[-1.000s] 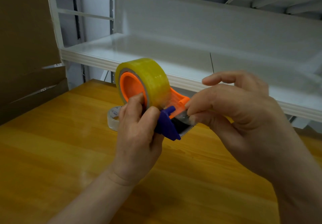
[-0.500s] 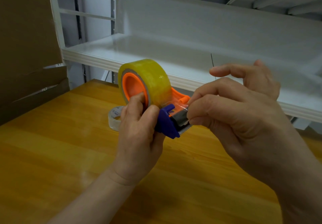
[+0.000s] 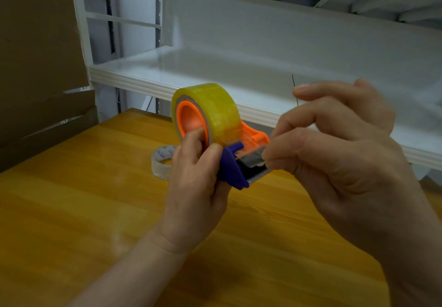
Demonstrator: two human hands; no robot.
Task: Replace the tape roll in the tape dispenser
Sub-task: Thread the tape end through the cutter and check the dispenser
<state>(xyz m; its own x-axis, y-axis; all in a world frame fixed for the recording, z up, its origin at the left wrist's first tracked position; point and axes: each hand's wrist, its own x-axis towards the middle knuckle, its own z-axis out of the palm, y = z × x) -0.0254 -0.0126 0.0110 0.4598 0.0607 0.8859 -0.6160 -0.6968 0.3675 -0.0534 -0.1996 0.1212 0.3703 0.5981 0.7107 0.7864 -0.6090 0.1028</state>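
My left hand [image 3: 196,187] grips the tape dispenser [image 3: 233,170], an orange body with a purple blade guard, held above the wooden table [image 3: 71,211]. A full yellowish tape roll [image 3: 215,108] sits on the dispenser's orange hub. My right hand [image 3: 334,151] pinches the loose tape end [image 3: 253,159] between thumb and forefinger, just above the serrated blade at the dispenser's front. A stretch of clear tape runs from the roll to my fingers. A nearly used-up clear tape roll [image 3: 162,161] lies flat on the table behind my left hand.
A white metal shelf [image 3: 143,79] runs across the back, just beyond the table's far edge. Brown cardboard [image 3: 35,67] stands at the left.
My right hand has lifted slightly and spread its upper fingers while drawing the tape end forward over the blade. The left hand and dispenser have stayed almost still.
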